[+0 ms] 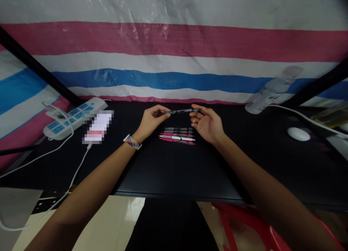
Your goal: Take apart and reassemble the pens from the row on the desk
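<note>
A dark, slim pen [181,111] is held level above the black table, between my two hands. My left hand [152,119], with a woven multicoloured band at the wrist, pinches its left end between thumb and fingers. At the other end, my right hand [208,124] has its fingertips closed on the pen, the remaining fingers loosely curled. Just below, a row of several pens lies side by side on the tabletop: dark pens [178,130] at the back, a white and pink pen [181,138], and a red pen [179,141] nearest me.
On the black table [174,171], a white power strip [94,106] and a charging phone [99,127] lie left. A clear bottle [268,95], a white mouse [298,134] and a white cable [307,118] are right. Striped sheeting [174,40] hangs behind; a red plastic stool [228,225] stands below.
</note>
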### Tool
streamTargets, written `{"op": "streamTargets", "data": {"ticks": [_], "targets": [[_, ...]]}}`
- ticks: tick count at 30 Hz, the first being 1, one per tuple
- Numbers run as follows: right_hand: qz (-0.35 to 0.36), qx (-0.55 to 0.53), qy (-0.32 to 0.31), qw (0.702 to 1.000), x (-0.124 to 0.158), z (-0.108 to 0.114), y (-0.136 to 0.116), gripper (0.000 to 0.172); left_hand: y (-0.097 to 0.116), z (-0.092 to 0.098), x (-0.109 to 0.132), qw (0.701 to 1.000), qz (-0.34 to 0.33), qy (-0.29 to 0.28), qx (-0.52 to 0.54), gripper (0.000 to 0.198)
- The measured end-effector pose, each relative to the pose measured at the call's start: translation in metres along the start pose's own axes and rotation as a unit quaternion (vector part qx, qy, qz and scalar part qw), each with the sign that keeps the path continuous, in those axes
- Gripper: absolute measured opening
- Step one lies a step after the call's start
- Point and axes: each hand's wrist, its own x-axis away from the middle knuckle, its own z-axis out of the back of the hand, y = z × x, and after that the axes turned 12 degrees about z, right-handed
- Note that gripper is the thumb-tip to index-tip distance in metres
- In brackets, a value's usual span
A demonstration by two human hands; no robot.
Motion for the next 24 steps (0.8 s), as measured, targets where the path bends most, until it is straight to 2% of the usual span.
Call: {"op": "streamTargets", "data": {"ticks": [2,5,9,11,14,17,20,24], "targets": [[0.059,0.101,-0.003,0.993,-0.001,0.001,0.003,0.032,-0.002,0.001,-0.001,1.0,-0.001,-0.008,-0.005,0.019],[0.139,0.233,-0.016,0.962,-0.003,0.006,0.009,0.025,-0.002,0.001,0.0,0.998,-0.006,-0.028,-0.048,0.016],[0.158,0.318,-0.068,0.932,-0.007,0.016,0.012,0.015,0.001,-0.001,0.005,0.987,-0.026,-0.047,-0.151,0.012],[0.166,0.382,-0.102,0.903,-0.006,0.02,0.01,0.009,0.004,-0.001,0.006,0.979,-0.039,-0.056,-0.19,0.01],[0.183,0.473,-0.152,0.848,-0.004,0.021,0.005,0.01,0.006,0.0,0.007,0.97,-0.046,-0.066,-0.228,0.007],[0.211,0.513,-0.191,0.81,-0.001,0.019,0.003,0.011,0.007,0.001,0.007,0.96,-0.044,-0.074,-0.266,0.006],[0.237,0.531,-0.213,0.785,0.0,0.017,0.004,0.011,0.006,0.002,0.007,0.949,-0.049,-0.085,-0.3,0.006],[0.24,0.533,-0.216,0.782,0.0,0.017,0.007,0.012,0.002,0.003,0.005,0.941,-0.065,-0.092,-0.32,0.007]]}}
